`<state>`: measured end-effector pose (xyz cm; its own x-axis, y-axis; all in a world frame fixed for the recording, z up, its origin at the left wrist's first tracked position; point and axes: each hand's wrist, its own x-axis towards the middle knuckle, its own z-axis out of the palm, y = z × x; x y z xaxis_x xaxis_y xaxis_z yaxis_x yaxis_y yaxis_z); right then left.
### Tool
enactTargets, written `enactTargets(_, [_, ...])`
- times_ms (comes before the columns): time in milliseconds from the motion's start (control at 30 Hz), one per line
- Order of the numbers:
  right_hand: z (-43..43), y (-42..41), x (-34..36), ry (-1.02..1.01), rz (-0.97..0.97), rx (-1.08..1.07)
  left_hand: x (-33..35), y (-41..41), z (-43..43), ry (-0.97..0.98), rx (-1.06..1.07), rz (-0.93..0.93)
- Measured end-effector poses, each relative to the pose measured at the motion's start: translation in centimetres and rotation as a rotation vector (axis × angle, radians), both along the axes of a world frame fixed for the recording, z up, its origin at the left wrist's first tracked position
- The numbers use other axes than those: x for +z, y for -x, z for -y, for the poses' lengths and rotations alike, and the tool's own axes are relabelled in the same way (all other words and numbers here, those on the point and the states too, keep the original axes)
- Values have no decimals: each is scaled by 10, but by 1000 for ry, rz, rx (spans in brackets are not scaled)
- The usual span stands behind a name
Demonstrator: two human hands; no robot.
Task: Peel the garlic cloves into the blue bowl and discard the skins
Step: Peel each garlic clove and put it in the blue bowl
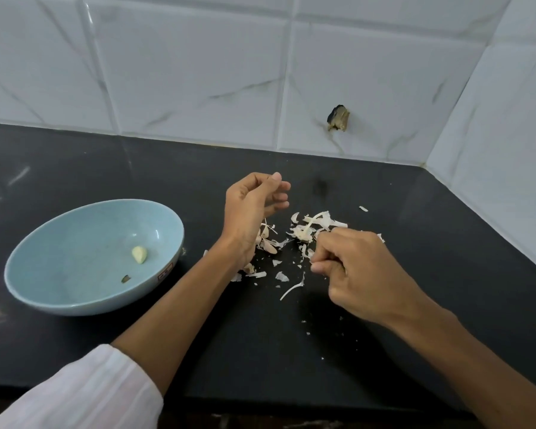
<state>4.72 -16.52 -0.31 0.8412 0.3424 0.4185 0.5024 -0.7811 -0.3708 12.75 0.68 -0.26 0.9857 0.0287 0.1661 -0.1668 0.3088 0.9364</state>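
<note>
On the dark surface [446,243] the blue bowl [75,243] sits at 9 o'clock from the hands, tipped a little on its rounded base. One peeled garlic clove [139,254] lies inside, right of its middle, with a small dark fleck [125,278] on the inner wall at 7 o'clock from the clove.

The left hand [251,209] is lifted off the surface just right of the bowl, palm turned toward 3 o'clock. Its fingers are loosely curled and nothing shows in them.

The right hand [353,274] is lower, at 4 o'clock from the left, knuckles up and fingers curled in tight. Its fingertips are down at the edge of the garlic skins [307,230] - whether they pinch a piece I cannot tell.

The skins lie in a loose white litter between the two hands, thickest at 12 o'clock from the right hand. Small flakes are scattered toward 6 o'clock, and one long curled strip [291,289] lies just left of the right hand. Beside the left wrist are a few larger pinkish pieces [268,246] - cloves or husks, unclear.

A white sleeve [84,394] covers the left forearm at 7 o'clock. Behind the surface rises a white tiled wall [198,72] with a broken hole [338,119] at 12 o'clock from the skins.
</note>
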Motion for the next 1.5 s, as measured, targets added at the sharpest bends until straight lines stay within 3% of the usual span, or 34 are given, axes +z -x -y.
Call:
enactTargets(167, [-3, -6, -5, 114, -79, 25, 1, 0, 1, -16, 12, 3])
enactTargets(267, [-7, -7, 2, 20, 14, 27, 2, 0, -1, -25, 2, 2])
enactTargets(367, [-11, -4, -1, 108, -71, -6, 5, 1, -2, -13, -7, 10])
enactTargets(500, [-13, -4, 15, 28, 180, 2, 4, 1, 0, -40, -22, 8])
enactTargets(533, [-16, -3, 12, 100, 200, 15, 3, 1, 0, -43, -23, 5])
enactTargets(633, [-22, 4, -4, 210, 128, 87, 2, 1, 0, -49, -43, 8])
enactTargets(733, [-14, 0, -2, 50, 113, 73, 2, 1, 1, -51, -54, 21])
enactTargets(867, [-9, -5, -2, 209, 83, 70, 3, 3, 1, -70, -78, 38])
enactTargets(967, [-4, -5, 3, 80, 65, 54, 2, 3, 1, -81, -86, 41])
enactTargets(1100, [-10, -3, 1, 302, -126, 57, 1, 6, 5, -104, -99, 43])
enactTargets(1167, [-8, -7, 14, 67, -102, 3, 1, 7, 6, -114, -103, 60])
enactTargets(1233, [-5, -15, 21, -371, -104, -44, 0, 7, 6, -126, -95, 95])
enactTargets(1333, [-9, -26, 20, -920, -365, -61, -2, 8, 7, -155, -122, 156])
enactTargets(1500, [-23, -48, 26, -1190, -490, 0, -2, 7, 8, -62, -197, 168])
